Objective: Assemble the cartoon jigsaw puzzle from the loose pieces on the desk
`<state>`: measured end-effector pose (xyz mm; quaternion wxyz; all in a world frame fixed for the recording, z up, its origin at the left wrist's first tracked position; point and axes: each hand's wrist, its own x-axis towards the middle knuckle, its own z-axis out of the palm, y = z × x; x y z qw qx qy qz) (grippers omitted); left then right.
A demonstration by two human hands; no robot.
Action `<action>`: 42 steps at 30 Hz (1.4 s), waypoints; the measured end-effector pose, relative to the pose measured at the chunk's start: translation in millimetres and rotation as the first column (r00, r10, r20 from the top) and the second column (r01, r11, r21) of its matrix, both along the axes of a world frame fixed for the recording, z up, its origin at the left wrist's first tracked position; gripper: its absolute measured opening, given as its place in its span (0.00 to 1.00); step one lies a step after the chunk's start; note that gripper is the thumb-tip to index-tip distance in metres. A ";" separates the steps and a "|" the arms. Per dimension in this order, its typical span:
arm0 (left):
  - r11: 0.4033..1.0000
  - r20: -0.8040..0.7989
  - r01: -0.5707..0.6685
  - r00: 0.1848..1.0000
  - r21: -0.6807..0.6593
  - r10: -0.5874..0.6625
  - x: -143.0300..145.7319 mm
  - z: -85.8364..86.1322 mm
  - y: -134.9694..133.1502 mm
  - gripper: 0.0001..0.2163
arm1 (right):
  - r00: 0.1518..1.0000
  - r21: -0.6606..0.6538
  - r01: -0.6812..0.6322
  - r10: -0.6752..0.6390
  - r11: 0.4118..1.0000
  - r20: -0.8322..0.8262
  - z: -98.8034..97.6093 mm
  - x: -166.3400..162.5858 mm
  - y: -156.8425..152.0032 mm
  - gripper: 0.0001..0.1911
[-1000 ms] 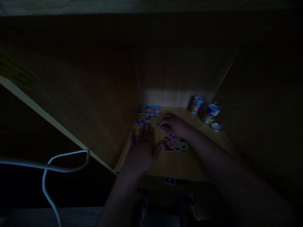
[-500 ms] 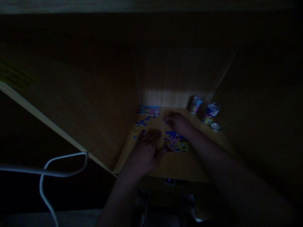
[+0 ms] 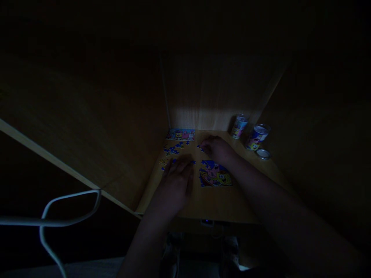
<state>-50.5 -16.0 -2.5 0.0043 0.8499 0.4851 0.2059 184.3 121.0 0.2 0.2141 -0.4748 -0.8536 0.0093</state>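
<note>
A partly joined jigsaw puzzle (image 3: 216, 175) with a pink and a yellow cartoon figure on blue lies on the wooden table. Left of it, my left hand (image 3: 176, 179) is open, palm down, fingers stretched over the yellow and blue loose pieces (image 3: 164, 164). Beyond the puzzle, my right hand (image 3: 217, 148) is closed, its fingertips curled beside small blue puzzle pieces (image 3: 199, 147); whatever is between them is hidden in the dark. More loose blue pieces (image 3: 173, 150) are scattered at the left, below a printed picture strip (image 3: 180, 134) at the back.
Two cartoon-printed cans (image 3: 239, 126) (image 3: 257, 137) with clear tops stand at the back right, with a round metal lid (image 3: 263, 154) in front. Wooden panels (image 3: 199, 88) enclose the back and sides. A white cable (image 3: 69, 193) loops at the lower left.
My left thumb has drawn in toward the fingers, away from the puzzle's edge. My right hand stays almost in place by the blue pieces. The view has shifted slightly.
</note>
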 end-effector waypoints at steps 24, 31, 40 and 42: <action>0.994 -0.043 0.077 0.996 -0.075 -0.080 10.4 14.7 5.1 0.20 | 0.954 -0.268 -0.289 0.254 0.919 -0.158 17.0 12.8 -15.1 0.06; 0.996 0.022 0.070 0.997 -0.048 -0.069 15.4 6.3 5.8 0.18 | 0.941 -0.238 -0.322 0.281 0.916 -0.190 14.2 2.3 -19.9 0.07; 0.999 0.029 0.011 1.000 -0.040 -0.009 15.4 5.3 5.8 0.19 | 0.955 -0.185 -0.266 0.233 0.946 -0.183 4.7 -4.2 -18.7 0.05; 0.999 0.023 0.009 1.000 -0.041 -0.008 15.5 5.4 5.6 0.19 | 0.947 -0.131 -0.287 0.260 0.949 -0.190 3.6 -6.9 -18.4 0.05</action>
